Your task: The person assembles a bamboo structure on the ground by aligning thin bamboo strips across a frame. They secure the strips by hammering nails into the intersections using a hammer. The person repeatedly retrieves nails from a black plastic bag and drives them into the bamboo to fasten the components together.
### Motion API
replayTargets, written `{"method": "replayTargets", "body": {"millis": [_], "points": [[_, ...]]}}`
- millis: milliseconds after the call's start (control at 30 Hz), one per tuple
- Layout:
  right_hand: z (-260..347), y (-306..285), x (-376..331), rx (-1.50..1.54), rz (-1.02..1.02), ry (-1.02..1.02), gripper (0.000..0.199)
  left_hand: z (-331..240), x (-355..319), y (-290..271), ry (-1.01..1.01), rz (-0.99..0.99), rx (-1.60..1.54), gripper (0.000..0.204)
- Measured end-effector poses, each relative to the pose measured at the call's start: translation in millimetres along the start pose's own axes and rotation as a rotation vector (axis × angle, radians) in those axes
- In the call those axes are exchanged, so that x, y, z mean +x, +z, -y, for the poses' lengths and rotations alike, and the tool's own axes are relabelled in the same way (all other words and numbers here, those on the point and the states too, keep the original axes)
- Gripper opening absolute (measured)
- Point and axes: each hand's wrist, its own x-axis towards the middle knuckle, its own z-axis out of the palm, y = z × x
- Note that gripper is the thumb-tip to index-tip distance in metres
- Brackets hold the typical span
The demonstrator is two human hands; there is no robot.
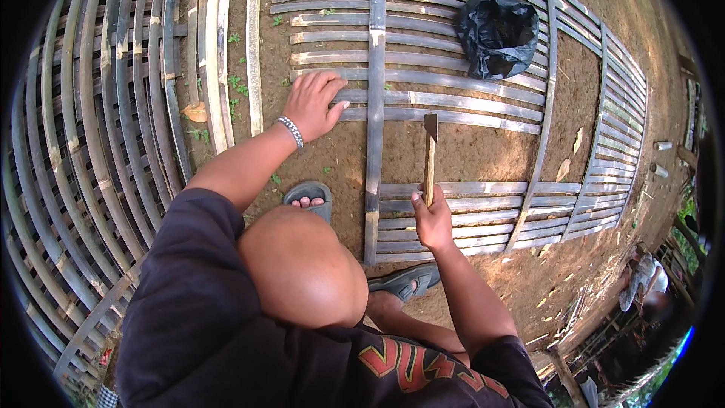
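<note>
My left hand (313, 103), with a braided bracelet at its wrist, is closed round the left end of a bamboo slat (453, 100), thumb on the near side and fingers over the far side. That slat lies across a long bamboo crossbar (375, 147). In my right hand (433, 221) is a hammer (430, 159), gripped by its light wooden handle. Its dark metal head points away from me, over bare soil within the bamboo frame. Another slat (468, 118) lies just nearer to me than the held one.
A black plastic bag (498, 34) sits with its mouth gaping on the far slats. Nearer slats (453, 215) lie by my sandalled foot (404, 281). At left stands a large bamboo lattice (98, 121), beside loose strips (219, 53). Another person (642, 283) is at the far right.
</note>
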Motion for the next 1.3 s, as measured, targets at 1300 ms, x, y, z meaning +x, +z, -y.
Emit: {"method": "replayTargets", "body": {"millis": [1300], "points": [[11.6,31.9,5.9,0.035,0.061,0.183,0.036,-4.8,10.2,-15.0,0.225,-0.134,-0.261,0.056]]}}
